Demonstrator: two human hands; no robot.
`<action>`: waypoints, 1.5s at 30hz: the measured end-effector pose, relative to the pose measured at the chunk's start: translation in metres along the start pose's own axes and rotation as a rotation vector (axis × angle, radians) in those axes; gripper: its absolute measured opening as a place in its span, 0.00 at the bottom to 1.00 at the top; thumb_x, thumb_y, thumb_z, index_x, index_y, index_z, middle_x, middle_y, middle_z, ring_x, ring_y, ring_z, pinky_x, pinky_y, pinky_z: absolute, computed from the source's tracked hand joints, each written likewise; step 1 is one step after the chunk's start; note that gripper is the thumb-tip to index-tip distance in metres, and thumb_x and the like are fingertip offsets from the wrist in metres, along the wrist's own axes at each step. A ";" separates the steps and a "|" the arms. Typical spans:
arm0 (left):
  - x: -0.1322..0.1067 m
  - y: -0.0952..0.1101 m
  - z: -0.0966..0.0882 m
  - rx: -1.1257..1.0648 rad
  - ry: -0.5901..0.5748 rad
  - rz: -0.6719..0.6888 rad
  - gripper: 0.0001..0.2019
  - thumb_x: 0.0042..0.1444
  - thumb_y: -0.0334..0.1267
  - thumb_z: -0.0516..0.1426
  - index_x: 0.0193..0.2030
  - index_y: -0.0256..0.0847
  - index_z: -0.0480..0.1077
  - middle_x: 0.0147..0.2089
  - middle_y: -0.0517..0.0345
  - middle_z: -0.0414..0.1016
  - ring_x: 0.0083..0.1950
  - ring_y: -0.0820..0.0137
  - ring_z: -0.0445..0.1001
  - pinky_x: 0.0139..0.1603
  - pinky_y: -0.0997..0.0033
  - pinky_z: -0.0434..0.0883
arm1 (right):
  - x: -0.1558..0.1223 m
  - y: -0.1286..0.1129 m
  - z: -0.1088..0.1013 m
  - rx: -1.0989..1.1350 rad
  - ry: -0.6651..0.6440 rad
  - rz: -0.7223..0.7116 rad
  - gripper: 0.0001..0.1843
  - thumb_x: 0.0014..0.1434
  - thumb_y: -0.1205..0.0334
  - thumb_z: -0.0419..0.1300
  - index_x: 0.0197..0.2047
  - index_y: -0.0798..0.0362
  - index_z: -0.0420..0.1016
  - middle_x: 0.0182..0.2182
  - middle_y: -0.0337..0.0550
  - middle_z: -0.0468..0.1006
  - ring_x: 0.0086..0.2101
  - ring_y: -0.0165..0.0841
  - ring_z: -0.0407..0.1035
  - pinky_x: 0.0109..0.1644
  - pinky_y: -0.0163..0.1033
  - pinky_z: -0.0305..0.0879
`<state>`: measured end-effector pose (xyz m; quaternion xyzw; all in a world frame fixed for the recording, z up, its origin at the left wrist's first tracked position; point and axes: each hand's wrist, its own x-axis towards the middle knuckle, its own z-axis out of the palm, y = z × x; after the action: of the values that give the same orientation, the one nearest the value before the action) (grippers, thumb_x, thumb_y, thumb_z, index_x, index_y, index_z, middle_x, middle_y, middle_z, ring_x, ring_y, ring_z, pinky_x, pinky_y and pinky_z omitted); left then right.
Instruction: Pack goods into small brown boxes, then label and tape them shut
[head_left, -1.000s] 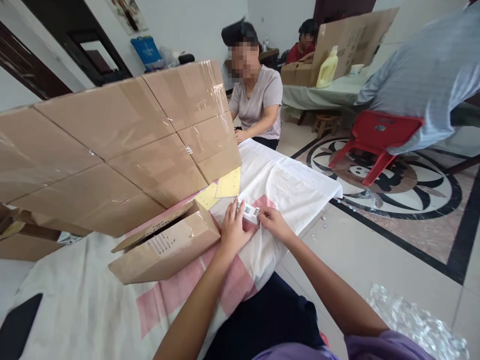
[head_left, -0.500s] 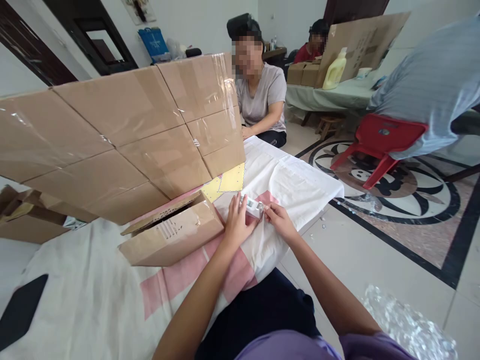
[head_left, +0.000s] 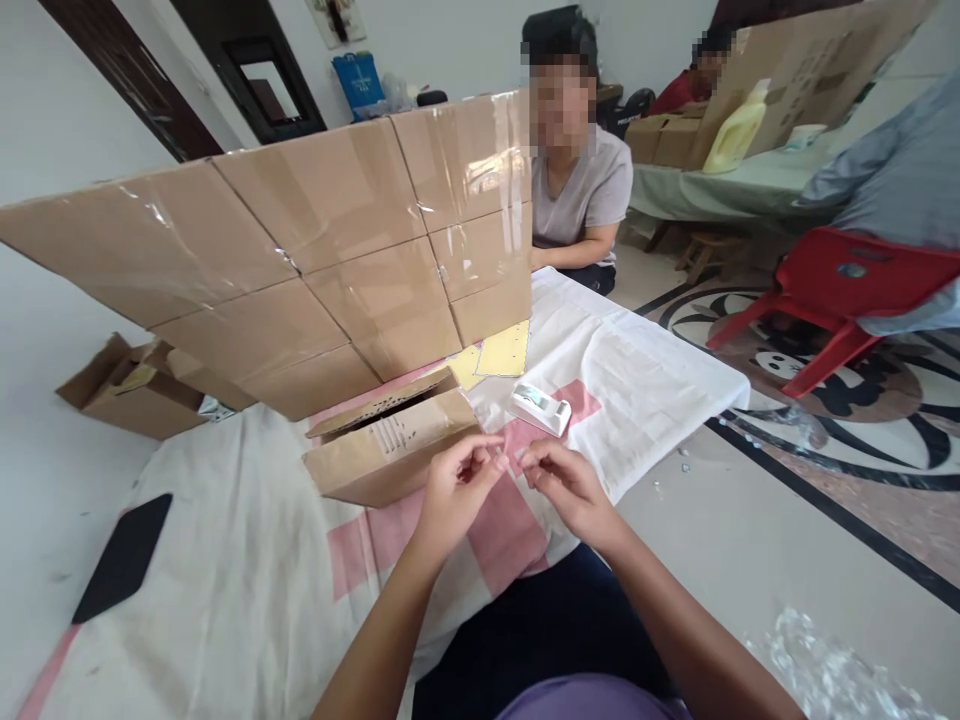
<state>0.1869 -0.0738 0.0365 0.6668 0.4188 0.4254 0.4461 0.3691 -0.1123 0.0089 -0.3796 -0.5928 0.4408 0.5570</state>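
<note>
My left hand point(head_left: 457, 487) and my right hand point(head_left: 564, 482) are raised just above the white and pink cloth point(head_left: 225, 560). Their fingertips pinch toward each other, with a small clear strip, likely tape, stretched between them. A white tape dispenser point(head_left: 540, 408) lies on the cloth just beyond my hands, untouched. A small open cardboard box point(head_left: 386, 448) sits to the left of my left hand.
A tall wall of taped cardboard panels point(head_left: 322, 250) stands behind the box. Yellow sheets point(head_left: 504, 352) lie at its foot. A black phone point(head_left: 124, 556) rests at left. A seated person point(head_left: 577, 190) faces me; a red chair point(head_left: 832, 290) and bubble wrap point(head_left: 825, 670) are at right.
Both hands let go of the tape dispenser and drew back toward me, pinching a small strip. The dispenser now lies alone on the cloth. The camera view shifted left.
</note>
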 end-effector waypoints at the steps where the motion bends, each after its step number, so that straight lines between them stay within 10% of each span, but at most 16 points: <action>1: -0.001 0.003 -0.005 -0.014 -0.001 -0.010 0.12 0.59 0.46 0.63 0.44 0.41 0.79 0.26 0.66 0.65 0.27 0.76 0.64 0.30 0.76 0.63 | 0.002 -0.002 0.005 -0.027 -0.038 -0.027 0.07 0.68 0.60 0.55 0.42 0.50 0.73 0.33 0.40 0.72 0.31 0.31 0.66 0.36 0.37 0.63; 6: -0.006 0.007 -0.018 0.008 0.017 0.009 0.06 0.59 0.40 0.63 0.36 0.42 0.80 0.30 0.60 0.78 0.28 0.74 0.70 0.31 0.76 0.66 | 0.009 -0.006 0.021 -0.107 -0.141 -0.080 0.10 0.67 0.69 0.52 0.43 0.49 0.73 0.33 0.39 0.73 0.30 0.30 0.65 0.34 0.36 0.61; 11: -0.015 0.006 -0.026 0.124 0.026 0.123 0.07 0.64 0.38 0.58 0.34 0.42 0.74 0.26 0.65 0.71 0.26 0.77 0.65 0.28 0.77 0.62 | 0.010 0.004 0.024 -0.260 -0.200 -0.097 0.20 0.65 0.73 0.52 0.55 0.44 0.73 0.30 0.35 0.72 0.28 0.29 0.64 0.32 0.35 0.60; 15: -0.022 0.006 -0.043 0.170 0.202 0.173 0.05 0.65 0.37 0.57 0.36 0.44 0.72 0.26 0.67 0.68 0.26 0.78 0.64 0.28 0.78 0.62 | 0.027 0.009 0.015 -0.362 -0.036 -0.185 0.30 0.66 0.71 0.52 0.69 0.43 0.61 0.29 0.34 0.72 0.28 0.31 0.67 0.35 0.37 0.66; 18: -0.021 0.011 -0.062 0.187 0.349 0.134 0.05 0.65 0.39 0.58 0.36 0.45 0.72 0.27 0.67 0.71 0.27 0.77 0.66 0.29 0.78 0.63 | 0.063 0.003 0.011 -0.416 0.042 -0.293 0.28 0.69 0.66 0.53 0.70 0.42 0.60 0.47 0.45 0.79 0.47 0.39 0.74 0.52 0.49 0.71; 21: -0.011 0.022 -0.081 0.226 0.391 0.047 0.08 0.64 0.42 0.59 0.34 0.44 0.73 0.29 0.65 0.72 0.31 0.75 0.68 0.32 0.77 0.65 | 0.107 0.002 0.020 -0.528 -0.147 -0.396 0.26 0.70 0.60 0.55 0.69 0.42 0.63 0.65 0.46 0.70 0.67 0.47 0.58 0.69 0.61 0.56; 29: 0.032 0.041 -0.112 0.305 0.182 -0.286 0.12 0.58 0.50 0.60 0.34 0.43 0.75 0.25 0.66 0.64 0.28 0.73 0.62 0.31 0.72 0.60 | 0.137 0.042 0.042 -0.384 -0.241 -0.389 0.18 0.71 0.61 0.50 0.60 0.48 0.71 0.63 0.47 0.73 0.70 0.44 0.52 0.72 0.60 0.54; 36: 0.063 0.033 -0.117 0.438 0.059 -0.355 0.12 0.56 0.50 0.60 0.35 0.44 0.77 0.34 0.61 0.77 0.35 0.68 0.70 0.38 0.67 0.62 | 0.136 0.052 0.030 -0.376 -0.319 -0.424 0.30 0.69 0.51 0.57 0.71 0.44 0.59 0.68 0.47 0.65 0.73 0.48 0.45 0.73 0.63 0.51; 45: 0.068 0.025 -0.112 0.586 0.016 -0.398 0.10 0.58 0.49 0.59 0.35 0.45 0.75 0.23 0.66 0.67 0.26 0.72 0.64 0.28 0.70 0.56 | 0.136 0.054 0.034 -0.363 -0.303 -0.434 0.20 0.67 0.55 0.59 0.61 0.47 0.72 0.66 0.48 0.68 0.72 0.47 0.47 0.73 0.62 0.51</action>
<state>0.1056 0.0110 0.1000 0.6684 0.6483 0.1971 0.3066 0.3206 0.0294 0.0027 -0.2674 -0.8051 0.2505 0.4664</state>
